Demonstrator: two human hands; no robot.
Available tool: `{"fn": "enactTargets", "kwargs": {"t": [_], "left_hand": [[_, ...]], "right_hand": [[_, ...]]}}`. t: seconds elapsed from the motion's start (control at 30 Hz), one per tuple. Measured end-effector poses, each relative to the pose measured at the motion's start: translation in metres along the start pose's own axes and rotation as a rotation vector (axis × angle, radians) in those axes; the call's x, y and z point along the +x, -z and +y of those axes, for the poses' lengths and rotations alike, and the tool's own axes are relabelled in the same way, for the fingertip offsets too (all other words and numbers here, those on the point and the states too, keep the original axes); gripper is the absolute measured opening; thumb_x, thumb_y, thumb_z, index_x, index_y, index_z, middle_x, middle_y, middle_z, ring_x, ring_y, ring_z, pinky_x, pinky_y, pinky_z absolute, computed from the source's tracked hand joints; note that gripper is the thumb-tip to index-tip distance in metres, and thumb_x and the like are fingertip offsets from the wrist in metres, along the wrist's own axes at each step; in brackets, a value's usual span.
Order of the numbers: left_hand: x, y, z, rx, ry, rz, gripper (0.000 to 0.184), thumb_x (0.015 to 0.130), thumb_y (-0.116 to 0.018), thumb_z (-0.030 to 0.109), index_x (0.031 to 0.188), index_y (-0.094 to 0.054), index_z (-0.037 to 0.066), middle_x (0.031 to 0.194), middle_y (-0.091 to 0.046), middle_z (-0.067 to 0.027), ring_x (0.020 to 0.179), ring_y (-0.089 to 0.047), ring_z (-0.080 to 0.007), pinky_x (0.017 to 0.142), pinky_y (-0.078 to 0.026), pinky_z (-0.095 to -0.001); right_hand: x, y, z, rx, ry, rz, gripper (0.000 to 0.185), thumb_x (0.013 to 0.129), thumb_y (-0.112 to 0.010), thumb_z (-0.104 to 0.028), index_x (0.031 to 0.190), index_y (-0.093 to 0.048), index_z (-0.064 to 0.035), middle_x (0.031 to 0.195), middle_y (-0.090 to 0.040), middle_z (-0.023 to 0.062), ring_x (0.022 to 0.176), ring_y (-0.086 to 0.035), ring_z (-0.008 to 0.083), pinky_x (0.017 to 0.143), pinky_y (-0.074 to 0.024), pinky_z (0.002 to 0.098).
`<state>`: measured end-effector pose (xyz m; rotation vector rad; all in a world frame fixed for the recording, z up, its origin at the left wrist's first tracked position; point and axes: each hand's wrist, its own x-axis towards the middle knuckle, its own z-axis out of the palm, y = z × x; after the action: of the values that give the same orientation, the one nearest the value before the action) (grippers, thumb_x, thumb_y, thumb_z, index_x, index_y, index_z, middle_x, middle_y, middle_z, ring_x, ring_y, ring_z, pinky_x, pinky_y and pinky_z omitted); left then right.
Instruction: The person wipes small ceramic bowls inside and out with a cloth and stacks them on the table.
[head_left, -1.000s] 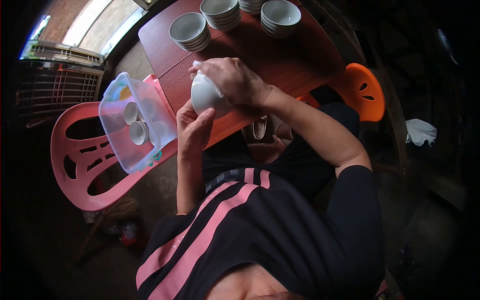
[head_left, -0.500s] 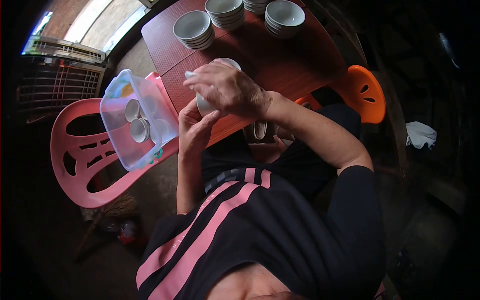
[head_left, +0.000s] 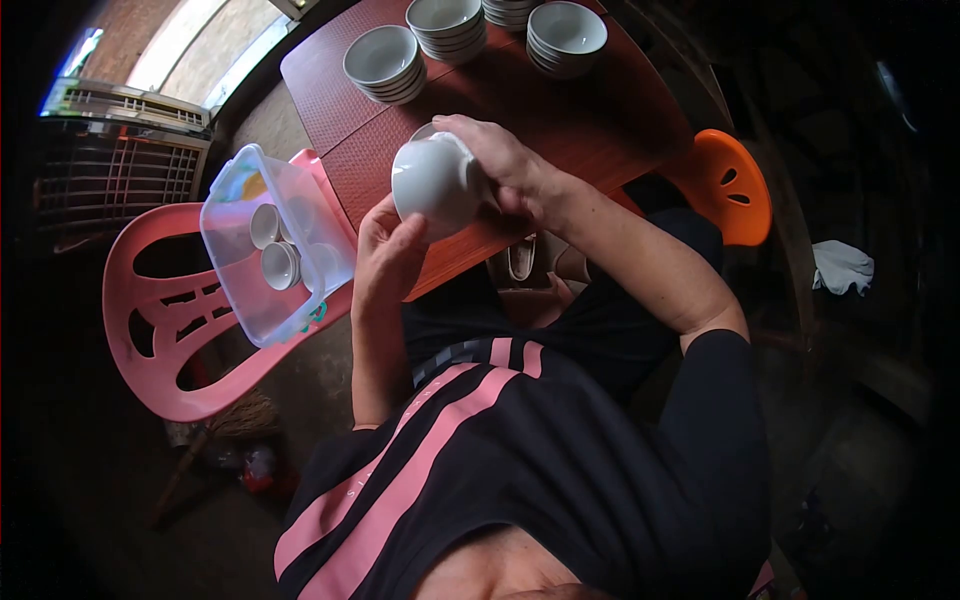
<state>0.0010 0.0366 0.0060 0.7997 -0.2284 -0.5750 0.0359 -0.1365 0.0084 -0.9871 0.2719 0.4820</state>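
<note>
A white bowl (head_left: 432, 184) is tilted on its side between my hands, above the near edge of the red-brown table (head_left: 350, 165). My left hand (head_left: 388, 248) grips it from the lower left, thumb on the outer wall. My right hand (head_left: 500, 165) is against the bowl's foot on the right, its fingers bent over a white cloth or tissue that is mostly hidden. Stacks of white bowls stand at the table's far side, among them a left stack (head_left: 384, 62), a middle stack (head_left: 446, 28) and a right stack (head_left: 566, 38).
At the left a clear plastic bin (head_left: 225, 290) holding several small white cups (head_left: 279, 266) rests on a pink chair (head_left: 135, 300). An orange chair (head_left: 738, 195) stands at the table's right. A white cloth (head_left: 842, 267) lies further right.
My right hand has moved from across the bowl's front to its foot on the right. The bowl has turned, and its outer wall now shows. My left hand still holds it.
</note>
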Motion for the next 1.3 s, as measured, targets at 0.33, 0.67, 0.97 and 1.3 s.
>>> {"fn": "enactTargets", "kwargs": {"t": [0.33, 0.67, 0.97, 1.3], "left_hand": [[-0.005, 0.008, 0.001, -0.072, 0.032, -0.061, 0.051, 0.081, -0.061, 0.007, 0.124, -0.04, -0.009, 0.117, -0.054, -0.0191, 0.108, -0.055, -0.0275, 0.096, -0.043, -0.0394], [-0.006, 0.016, -0.003, -0.542, -0.219, -0.005, 0.039, 0.088, -0.053, 0.008, 0.124, -0.042, -0.004, 0.119, -0.054, -0.0182, 0.115, -0.05, -0.0296, 0.101, -0.037, -0.0442], [-0.001, 0.033, -0.011, -0.818, -0.146, -0.015, 0.036, 0.095, -0.042, 0.015, 0.125, -0.043, -0.005, 0.125, -0.05, -0.0202, 0.119, -0.047, -0.0288, 0.106, -0.03, -0.0435], [-0.006, 0.036, -0.004, -0.727, -0.099, 0.158, 0.041, 0.091, -0.047, 0.009, 0.13, -0.037, -0.001, 0.125, -0.049, -0.0164, 0.117, -0.048, -0.0274, 0.103, -0.036, -0.0426]], "right_hand": [[-0.023, -0.011, -0.02, -1.387, 0.966, -0.378, 0.026, 0.083, -0.055, -0.026, 0.098, -0.062, -0.0057, 0.1, -0.064, 0.0116, 0.095, -0.061, 0.0266, 0.088, -0.0433, 0.046], [0.004, 0.007, 0.003, -0.246, 0.161, -0.086, 0.051, 0.094, -0.038, -0.043, 0.075, -0.058, -0.001, 0.059, -0.055, 0.0059, 0.049, -0.049, 0.0143, 0.048, -0.0406, 0.0286], [-0.024, -0.028, -0.015, -0.935, 1.318, 0.019, 0.038, 0.094, -0.048, -0.03, 0.104, -0.061, 0.0045, 0.094, -0.065, 0.021, 0.095, -0.063, 0.0308, 0.086, -0.0465, 0.0395], [-0.022, -0.016, -0.018, -1.343, 1.275, -0.096, 0.031, 0.089, -0.055, -0.029, 0.103, -0.067, -0.0036, 0.128, -0.05, 0.0186, 0.129, -0.036, 0.0336, 0.104, -0.0305, 0.043]]}}
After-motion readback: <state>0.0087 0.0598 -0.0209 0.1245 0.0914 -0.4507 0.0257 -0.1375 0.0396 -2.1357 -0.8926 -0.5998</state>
